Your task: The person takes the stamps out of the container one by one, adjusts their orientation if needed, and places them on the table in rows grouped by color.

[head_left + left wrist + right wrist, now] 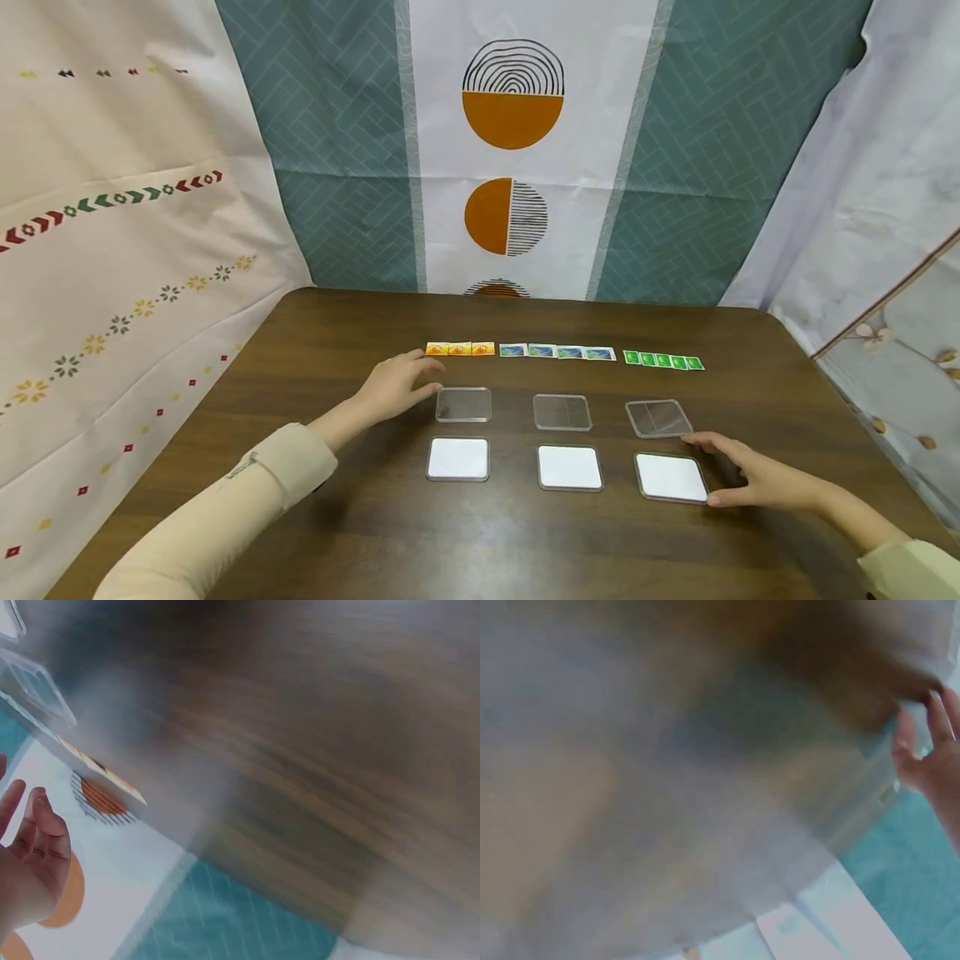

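My left hand [397, 385], fingers loosely bent and spread, is at the left clear rectangular lid [464, 405]. Its thumb tip is right at the lid's upper left edge, and its other fingertips are just below the row of orange picture cards [460, 349]. On the other side, my right hand [753, 477] has thumb and fingers apart. The thumb tip is at the lower corner of the right white-filled case [671, 477]; the forefinger reaches the corner of the tilted right clear lid [658, 418]. Both hands appear empty.
Between the hands lie a middle clear lid [562, 412] and white-filled cases at the middle [569, 467] and left [458, 459]. Behind stand rows of blue picture cards [557, 352] and green cards [663, 360]. Curtains border the brown table [420, 542].
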Action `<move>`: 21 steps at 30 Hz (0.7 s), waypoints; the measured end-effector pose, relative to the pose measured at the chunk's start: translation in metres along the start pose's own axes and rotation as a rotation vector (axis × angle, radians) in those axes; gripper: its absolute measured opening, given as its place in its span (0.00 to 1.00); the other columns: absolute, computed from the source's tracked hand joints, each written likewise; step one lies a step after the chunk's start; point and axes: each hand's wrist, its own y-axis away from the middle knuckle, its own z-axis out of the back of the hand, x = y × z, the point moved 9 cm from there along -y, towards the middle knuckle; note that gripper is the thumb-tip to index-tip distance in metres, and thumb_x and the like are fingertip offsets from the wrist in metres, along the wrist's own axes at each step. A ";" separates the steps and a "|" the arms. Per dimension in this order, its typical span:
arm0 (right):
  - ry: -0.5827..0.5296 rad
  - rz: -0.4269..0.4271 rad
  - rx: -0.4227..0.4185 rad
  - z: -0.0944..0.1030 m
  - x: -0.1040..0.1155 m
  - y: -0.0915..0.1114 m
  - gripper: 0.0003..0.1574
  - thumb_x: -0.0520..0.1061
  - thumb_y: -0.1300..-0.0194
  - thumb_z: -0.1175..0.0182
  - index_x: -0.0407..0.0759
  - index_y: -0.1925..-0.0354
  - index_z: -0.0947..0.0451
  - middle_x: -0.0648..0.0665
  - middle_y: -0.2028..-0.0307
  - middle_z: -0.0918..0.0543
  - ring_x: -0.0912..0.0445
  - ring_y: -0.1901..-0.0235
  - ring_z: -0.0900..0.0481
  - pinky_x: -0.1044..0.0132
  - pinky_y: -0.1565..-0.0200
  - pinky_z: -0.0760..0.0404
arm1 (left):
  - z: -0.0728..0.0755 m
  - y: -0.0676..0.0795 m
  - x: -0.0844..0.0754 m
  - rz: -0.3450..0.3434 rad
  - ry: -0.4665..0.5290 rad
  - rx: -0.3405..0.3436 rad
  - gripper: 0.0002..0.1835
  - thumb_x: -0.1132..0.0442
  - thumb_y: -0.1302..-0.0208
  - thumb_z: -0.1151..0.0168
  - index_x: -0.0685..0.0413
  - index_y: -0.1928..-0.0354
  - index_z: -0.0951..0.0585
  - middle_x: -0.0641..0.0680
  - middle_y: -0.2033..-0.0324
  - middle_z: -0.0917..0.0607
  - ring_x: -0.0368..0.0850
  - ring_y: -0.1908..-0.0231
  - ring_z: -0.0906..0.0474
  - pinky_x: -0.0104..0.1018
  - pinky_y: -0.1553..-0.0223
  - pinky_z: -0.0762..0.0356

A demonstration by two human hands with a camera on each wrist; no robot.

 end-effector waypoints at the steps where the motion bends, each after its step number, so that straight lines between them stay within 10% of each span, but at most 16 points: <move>1: -0.019 0.002 0.032 0.003 0.000 -0.001 0.41 0.42 0.42 0.35 0.37 0.35 0.42 0.69 0.39 0.40 0.83 0.45 0.47 0.38 0.60 0.28 | 0.007 0.008 0.002 -0.002 -0.004 -0.009 0.15 0.55 0.41 0.35 0.51 0.53 0.19 0.52 0.61 0.17 0.48 0.61 0.18 0.45 0.62 0.22; 7: -0.043 0.060 0.134 0.022 0.010 -0.014 0.33 0.39 0.37 0.40 0.30 0.38 0.41 0.67 0.41 0.33 0.76 0.45 0.34 0.71 0.56 0.25 | 0.048 0.057 0.014 0.025 -0.006 -0.100 0.15 0.57 0.43 0.33 0.52 0.54 0.19 0.51 0.65 0.18 0.50 0.63 0.18 0.41 0.69 0.24; 14: 0.037 0.059 -0.017 0.059 0.020 -0.033 0.31 0.37 0.38 0.40 0.35 0.38 0.38 0.70 0.48 0.30 0.73 0.50 0.28 0.68 0.62 0.22 | 0.072 0.106 0.033 0.146 -0.009 -0.206 0.14 0.59 0.45 0.32 0.49 0.56 0.18 0.46 0.71 0.21 0.42 0.72 0.25 0.29 0.76 0.34; 21: 0.151 0.044 -0.225 0.085 0.017 -0.038 0.27 0.37 0.40 0.38 0.38 0.42 0.33 0.71 0.54 0.27 0.71 0.58 0.24 0.69 0.66 0.23 | 0.097 0.126 0.045 0.207 -0.045 -0.327 0.14 0.55 0.42 0.34 0.48 0.55 0.17 0.49 0.66 0.19 0.44 0.71 0.26 0.37 0.73 0.31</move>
